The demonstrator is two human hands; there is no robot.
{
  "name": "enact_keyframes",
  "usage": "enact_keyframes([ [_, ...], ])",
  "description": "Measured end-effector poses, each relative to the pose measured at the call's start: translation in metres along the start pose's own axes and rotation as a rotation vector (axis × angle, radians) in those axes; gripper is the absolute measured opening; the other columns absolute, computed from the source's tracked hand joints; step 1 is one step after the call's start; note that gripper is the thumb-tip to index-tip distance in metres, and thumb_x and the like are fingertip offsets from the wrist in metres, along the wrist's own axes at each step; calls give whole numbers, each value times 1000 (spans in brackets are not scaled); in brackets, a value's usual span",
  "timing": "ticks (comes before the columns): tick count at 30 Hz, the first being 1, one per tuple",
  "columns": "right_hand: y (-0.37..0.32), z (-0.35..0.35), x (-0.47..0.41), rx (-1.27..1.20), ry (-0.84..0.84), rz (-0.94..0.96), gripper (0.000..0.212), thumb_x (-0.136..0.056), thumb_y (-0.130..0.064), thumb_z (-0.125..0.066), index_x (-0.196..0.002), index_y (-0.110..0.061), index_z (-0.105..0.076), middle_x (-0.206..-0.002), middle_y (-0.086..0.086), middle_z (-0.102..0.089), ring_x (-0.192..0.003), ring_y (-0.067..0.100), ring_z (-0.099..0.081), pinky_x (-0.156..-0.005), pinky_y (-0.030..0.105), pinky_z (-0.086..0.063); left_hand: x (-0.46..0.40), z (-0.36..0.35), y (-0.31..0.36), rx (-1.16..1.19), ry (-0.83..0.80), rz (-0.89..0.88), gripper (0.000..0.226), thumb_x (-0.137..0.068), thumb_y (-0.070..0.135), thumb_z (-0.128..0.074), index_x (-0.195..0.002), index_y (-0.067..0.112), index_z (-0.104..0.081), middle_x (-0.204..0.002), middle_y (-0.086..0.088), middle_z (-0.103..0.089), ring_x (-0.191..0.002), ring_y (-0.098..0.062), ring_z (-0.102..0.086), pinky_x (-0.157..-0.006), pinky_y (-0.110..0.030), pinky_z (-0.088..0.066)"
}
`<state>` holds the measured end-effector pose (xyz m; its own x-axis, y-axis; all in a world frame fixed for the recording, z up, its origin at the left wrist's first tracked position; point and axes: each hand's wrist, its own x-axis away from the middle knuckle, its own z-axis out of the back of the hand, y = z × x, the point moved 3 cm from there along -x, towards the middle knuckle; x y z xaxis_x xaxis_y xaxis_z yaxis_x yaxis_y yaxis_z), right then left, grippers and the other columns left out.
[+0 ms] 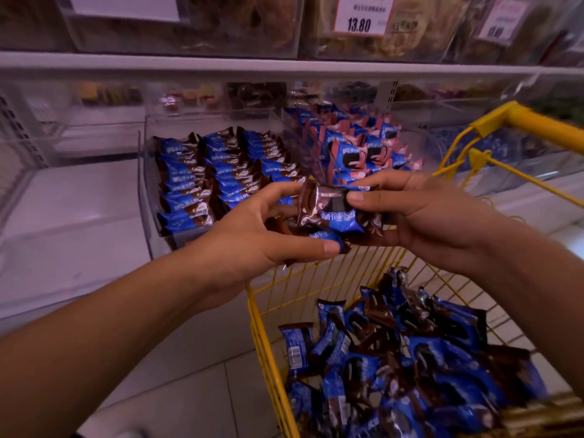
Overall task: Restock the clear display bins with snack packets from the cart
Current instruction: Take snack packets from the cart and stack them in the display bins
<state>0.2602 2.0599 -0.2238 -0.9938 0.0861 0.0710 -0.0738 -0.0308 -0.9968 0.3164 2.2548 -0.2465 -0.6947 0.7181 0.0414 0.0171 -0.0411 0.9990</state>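
Between my two hands I hold a small bunch of blue-and-brown snack packets [331, 213] above the front rim of the yellow cart [262, 336]. My left hand [265, 238] grips them from below and the left, thumb under the lowest packet. My right hand [420, 213] pinches them from the right. Just behind the hands stands a clear display bin [148, 197] filled with neat rows of the same blue-and-brown packets [215, 175]. A loose heap of packets [410, 358] lies in the cart.
A neighbouring clear bin holds blue-and-pink packets [357, 143]. White empty shelf space [72, 200] lies to the left. Above, a shelf edge [284, 66] carries bins and a 13.80 price tag [360, 17]. The cart's yellow handle [537, 121] rises at right.
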Motion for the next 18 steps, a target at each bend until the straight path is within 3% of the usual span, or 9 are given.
enact_keyframes([
  [2, 0, 0, 2, 65, -62, -35, 31, -56, -29, -85, -85, -19, -80, -93, 6, -75, -85, 17, -73, -67, 33, -59, 0, -2, -1, 88, -36, 28, 62, -61, 36, -88, -119, 36, -66, -113, -1, -72, -104, -22, -70, -88, -42, -58],
  [4, 0, -3, 4, 147, -102, -56, 35, -56, -31, -85, -89, -20, -80, -92, 5, -75, -81, 14, -72, -62, 27, -56, 0, -5, -3, 7, -34, 23, 42, -69, 42, -82, -108, 33, -71, -112, -6, -72, -101, -20, -70, -88, -41, -53],
  [7, 1, -3, 2, 105, -34, -2, 26, -70, -27, -81, -96, -20, -79, -100, 6, -76, -84, 14, -73, -64, 29, -57, -2, -4, -5, 10, 52, 15, 5, -81, 27, -76, -83, 27, -71, -88, -7, -73, -73, -16, -68, -66, -32, -52],
  [9, -3, 0, -2, -67, 99, 53, 22, -89, -6, -66, -107, -15, -75, -118, 11, -70, -93, 21, -73, -69, 34, -59, -5, 1, -6, 113, 138, 1, 14, -83, 16, -74, -74, 24, -66, -77, -6, -71, -62, -16, -67, -57, -30, -52],
  [12, -7, 2, -3, -119, 218, 133, 51, -88, 16, -56, -129, -13, -59, -130, 12, -60, -104, 29, -70, -70, 35, -59, -7, 10, -7, 230, 262, 1, 23, -78, 14, -77, -92, 16, -59, -87, -13, -74, -69, -21, -72, -63, -37, -60],
  [15, -9, 1, 0, -129, 216, 185, 57, -80, 17, -64, -131, -8, -56, -116, 13, -70, -95, 26, -73, -70, 32, -61, -6, 12, -4, 332, 288, 27, 46, -73, 16, -79, -114, 9, -59, -94, -13, -76, -74, -23, -75, -60, -33, -59],
  [18, -13, 1, 5, -122, 159, 201, 51, -70, 4, -74, -118, -10, -64, -108, 14, -75, -94, 26, -73, -78, 31, -60, -4, 14, -2, 313, 230, 15, 39, -64, 22, -78, -98, 4, -70, -85, -13, -75, -68, -21, -73, -58, -28, -57],
])
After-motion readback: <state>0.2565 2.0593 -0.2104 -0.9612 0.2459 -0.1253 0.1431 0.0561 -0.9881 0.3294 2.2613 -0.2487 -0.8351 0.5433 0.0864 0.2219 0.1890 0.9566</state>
